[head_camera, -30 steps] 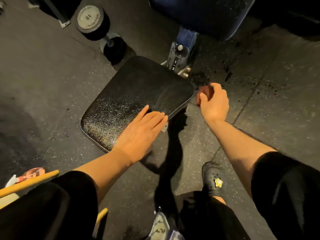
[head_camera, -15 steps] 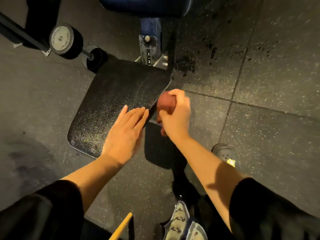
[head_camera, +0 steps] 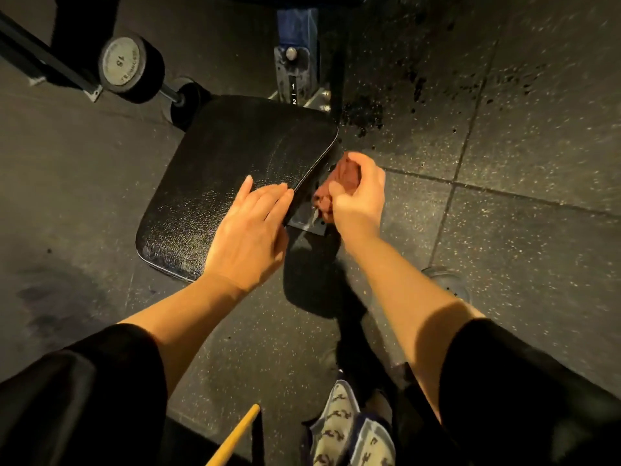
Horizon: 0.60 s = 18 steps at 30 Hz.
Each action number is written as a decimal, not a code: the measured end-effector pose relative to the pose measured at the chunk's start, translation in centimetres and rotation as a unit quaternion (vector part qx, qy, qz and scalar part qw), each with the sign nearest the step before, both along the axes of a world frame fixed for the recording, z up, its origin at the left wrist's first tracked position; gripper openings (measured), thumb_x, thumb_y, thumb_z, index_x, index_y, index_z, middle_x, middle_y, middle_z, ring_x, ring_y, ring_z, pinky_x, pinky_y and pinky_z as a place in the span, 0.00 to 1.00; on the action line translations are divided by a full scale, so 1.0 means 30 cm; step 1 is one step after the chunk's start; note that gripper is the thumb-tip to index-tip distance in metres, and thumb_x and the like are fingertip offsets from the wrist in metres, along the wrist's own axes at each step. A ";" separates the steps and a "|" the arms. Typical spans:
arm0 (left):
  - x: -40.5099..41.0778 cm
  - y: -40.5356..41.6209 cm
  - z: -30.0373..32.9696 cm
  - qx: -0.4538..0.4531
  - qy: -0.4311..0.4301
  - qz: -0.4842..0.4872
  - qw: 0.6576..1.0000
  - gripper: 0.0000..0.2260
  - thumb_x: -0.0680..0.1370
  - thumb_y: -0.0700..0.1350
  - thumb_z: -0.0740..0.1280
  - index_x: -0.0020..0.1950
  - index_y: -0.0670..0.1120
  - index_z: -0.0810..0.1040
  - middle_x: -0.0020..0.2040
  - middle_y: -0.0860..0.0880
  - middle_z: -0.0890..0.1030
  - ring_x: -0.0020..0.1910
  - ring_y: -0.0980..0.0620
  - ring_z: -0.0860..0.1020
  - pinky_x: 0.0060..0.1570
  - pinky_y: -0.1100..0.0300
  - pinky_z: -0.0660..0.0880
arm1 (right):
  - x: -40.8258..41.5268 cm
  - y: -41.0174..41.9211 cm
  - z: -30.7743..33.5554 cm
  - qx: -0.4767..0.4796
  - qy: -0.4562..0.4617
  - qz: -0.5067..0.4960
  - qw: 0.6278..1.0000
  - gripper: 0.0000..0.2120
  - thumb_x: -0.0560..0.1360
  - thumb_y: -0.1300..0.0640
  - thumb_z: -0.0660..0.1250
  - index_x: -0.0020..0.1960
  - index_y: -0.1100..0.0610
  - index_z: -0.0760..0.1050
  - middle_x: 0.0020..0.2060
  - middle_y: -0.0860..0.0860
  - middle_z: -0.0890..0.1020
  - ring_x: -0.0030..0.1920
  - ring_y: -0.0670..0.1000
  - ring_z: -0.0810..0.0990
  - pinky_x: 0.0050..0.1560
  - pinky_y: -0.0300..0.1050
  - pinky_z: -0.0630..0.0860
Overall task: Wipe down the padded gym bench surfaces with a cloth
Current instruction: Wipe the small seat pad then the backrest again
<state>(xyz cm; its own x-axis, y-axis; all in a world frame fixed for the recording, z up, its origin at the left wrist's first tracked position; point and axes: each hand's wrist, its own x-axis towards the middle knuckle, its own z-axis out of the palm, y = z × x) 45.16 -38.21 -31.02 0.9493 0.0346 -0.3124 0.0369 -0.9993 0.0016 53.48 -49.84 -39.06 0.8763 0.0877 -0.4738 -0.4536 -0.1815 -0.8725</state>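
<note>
The seat pad [head_camera: 232, 183] is lying low over the floor, straight ahead of the person and a little to the left; its long axis is running from the near left corner up toward the far right corner, where the blue post [head_camera: 295, 52] with the numbered scale is rising behind it. The left hand [head_camera: 250, 237] is resting flat on the near right part of the pad, fingers straight and together, reaching to the right-hand edge; the right hand [head_camera: 359, 193] is hanging just off that same edge, fingers curled round a bunched reddish cloth [head_camera: 339, 186], which is touching or nearly touching the side of the pad above a small metal bracket [head_camera: 307, 220]. So the cloth hand is the nearer one to the right side wall, and the top surface is lying to its left; a sweep across the top would probably be needing the left hand out of the way. Beyond the far left corner a dumbbell [head_camera: 131, 67] is sitting close to the pad; the rubber floor [head_camera: 504, 163] to the right is giving the cloth arm open room.
</note>
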 end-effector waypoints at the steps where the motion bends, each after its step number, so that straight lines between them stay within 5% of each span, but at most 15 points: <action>1: 0.000 0.001 0.002 -0.005 -0.010 -0.004 1.000 0.25 0.77 0.48 0.49 0.69 0.39 0.71 0.66 0.41 0.74 0.67 0.45 0.70 0.75 0.57 0.40 | 0.037 0.025 0.003 0.026 0.017 -0.012 0.999 0.23 0.72 0.70 0.64 0.62 0.52 0.71 0.57 0.49 0.68 0.45 0.49 0.80 0.37 0.35 0.77; 3: -0.012 -0.001 0.009 -0.015 -0.038 -0.009 0.999 0.23 0.74 0.44 0.52 0.66 0.39 0.73 0.64 0.41 0.76 0.65 0.44 0.72 0.75 0.58 0.41 | 0.024 0.074 0.017 0.034 0.010 0.010 0.999 0.25 0.67 0.68 0.66 0.59 0.47 0.71 0.55 0.48 0.69 0.47 0.56 0.80 0.45 0.48 0.80; 7: -0.125 -0.023 0.033 -0.054 -0.109 0.058 0.991 0.22 0.70 0.36 0.60 0.63 0.37 0.75 0.62 0.40 0.77 0.62 0.42 0.74 0.76 0.55 0.44 | -0.131 0.015 0.068 -0.014 -0.013 0.114 0.993 0.23 0.66 0.71 0.67 0.56 0.51 0.72 0.51 0.48 0.76 0.50 0.46 0.78 0.54 0.37 0.74; 10: -0.266 -0.051 0.026 -0.055 -0.140 0.060 0.987 0.24 0.70 0.35 0.61 0.67 0.35 0.71 0.65 0.38 0.73 0.65 0.41 0.70 0.75 0.50 0.45 | -0.055 0.009 0.076 -0.017 0.016 0.021 1.000 0.21 0.70 0.73 0.63 0.58 0.57 0.66 0.42 0.49 0.78 0.34 0.40 0.80 0.39 0.36 0.77; 12: -0.345 -0.056 0.009 -0.048 -0.148 0.077 0.985 0.26 0.71 0.35 0.62 0.69 0.36 0.68 0.68 0.38 0.70 0.69 0.42 0.66 0.75 0.48 0.46 | -0.009 0.057 0.079 0.035 0.053 -0.020 0.998 0.19 0.70 0.74 0.61 0.55 0.57 0.65 0.39 0.53 0.79 0.28 0.47 0.79 0.30 0.41 0.75; 15: -0.408 -0.072 -0.001 -0.051 -0.150 0.125 0.980 0.31 0.69 0.34 0.67 0.72 0.36 0.65 0.70 0.38 0.66 0.71 0.41 0.62 0.74 0.45 0.48 | -0.115 0.071 0.117 0.051 0.060 0.003 0.997 0.17 0.68 0.74 0.61 0.50 0.56 0.64 0.39 0.59 0.79 0.29 0.51 0.79 0.26 0.40 0.71; 18: -0.446 -0.085 0.000 -0.056 -0.167 0.139 0.975 0.33 0.68 0.33 0.69 0.72 0.35 0.62 0.72 0.38 0.62 0.72 0.40 0.60 0.73 0.44 0.50 | -0.231 0.022 0.137 0.055 0.058 0.082 0.993 0.17 0.69 0.75 0.61 0.53 0.59 0.66 0.35 0.50 0.75 0.27 0.36 0.75 0.28 0.34 0.70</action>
<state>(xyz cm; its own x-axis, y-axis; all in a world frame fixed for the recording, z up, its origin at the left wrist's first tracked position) 31.78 -40.75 -31.03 0.9577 0.2878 -0.0042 0.2843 -0.9437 0.1688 46.56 -49.17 -34.94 0.7863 0.2819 -0.5498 -0.5235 -0.1685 -0.8352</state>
